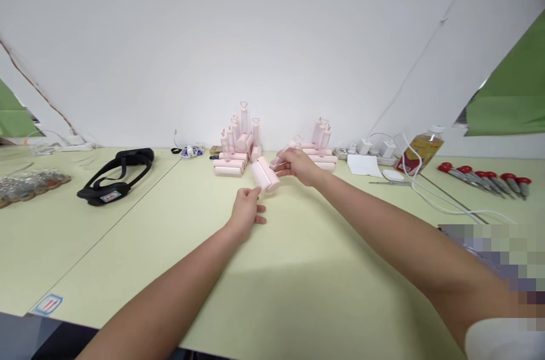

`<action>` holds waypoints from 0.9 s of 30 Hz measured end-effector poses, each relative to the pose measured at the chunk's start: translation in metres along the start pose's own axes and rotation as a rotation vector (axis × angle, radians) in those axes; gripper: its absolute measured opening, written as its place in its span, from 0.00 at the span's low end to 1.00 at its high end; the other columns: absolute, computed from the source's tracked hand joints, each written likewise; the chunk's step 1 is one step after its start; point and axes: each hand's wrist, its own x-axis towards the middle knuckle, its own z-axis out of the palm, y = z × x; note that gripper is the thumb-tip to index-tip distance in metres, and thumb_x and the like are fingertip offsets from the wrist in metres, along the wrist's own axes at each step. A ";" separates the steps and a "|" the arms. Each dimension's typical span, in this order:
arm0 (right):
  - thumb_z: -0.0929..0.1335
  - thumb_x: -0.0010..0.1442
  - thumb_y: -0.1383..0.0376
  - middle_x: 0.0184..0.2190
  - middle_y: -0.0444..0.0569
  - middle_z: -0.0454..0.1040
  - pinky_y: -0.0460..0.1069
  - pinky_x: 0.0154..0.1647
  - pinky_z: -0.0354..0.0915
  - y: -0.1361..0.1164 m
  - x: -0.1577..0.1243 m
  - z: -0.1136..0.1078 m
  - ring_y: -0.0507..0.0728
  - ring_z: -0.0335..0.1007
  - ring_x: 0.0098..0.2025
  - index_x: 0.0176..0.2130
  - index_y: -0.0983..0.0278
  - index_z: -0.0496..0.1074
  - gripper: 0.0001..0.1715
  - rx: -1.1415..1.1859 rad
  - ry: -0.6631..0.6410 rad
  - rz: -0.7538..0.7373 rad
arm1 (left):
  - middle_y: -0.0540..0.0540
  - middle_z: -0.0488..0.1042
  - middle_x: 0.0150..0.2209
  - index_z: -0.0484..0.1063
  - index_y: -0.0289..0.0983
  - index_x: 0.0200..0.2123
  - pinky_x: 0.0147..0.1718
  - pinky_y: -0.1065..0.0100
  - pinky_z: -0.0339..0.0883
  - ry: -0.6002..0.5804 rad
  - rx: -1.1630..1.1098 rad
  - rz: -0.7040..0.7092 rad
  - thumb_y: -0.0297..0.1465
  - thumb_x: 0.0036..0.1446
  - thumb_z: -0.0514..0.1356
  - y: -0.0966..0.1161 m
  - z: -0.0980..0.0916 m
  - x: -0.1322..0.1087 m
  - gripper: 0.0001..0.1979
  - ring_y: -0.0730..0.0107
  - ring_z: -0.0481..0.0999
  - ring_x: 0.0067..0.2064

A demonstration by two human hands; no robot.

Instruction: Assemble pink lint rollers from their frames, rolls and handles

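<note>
My right hand is closed around the handle of a pink lint roller, holding it just above the pale green table. The roller's pink cylinder points toward my left hand, whose fingertips touch its near end; the other fingers are curled. Behind the roller stands a pile of pink rollers and handles, some lying flat, some upright. A second, smaller pile of pink parts sits behind my right hand.
A black headset lies at the left. Red-handled screwdrivers lie at the right, near a bottle of amber liquid, white chargers, a white cable and white paper. Small items line the far left edge.
</note>
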 end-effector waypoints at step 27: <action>0.64 0.60 0.64 0.18 0.45 0.72 0.47 0.23 0.66 0.067 -0.101 -0.068 0.54 0.69 0.21 0.35 0.64 0.69 0.06 0.757 0.146 0.222 | 0.37 0.72 0.53 0.68 0.41 0.59 0.52 0.56 0.60 -0.414 1.283 0.648 0.42 0.47 0.66 0.051 0.076 0.085 0.35 0.42 0.68 0.56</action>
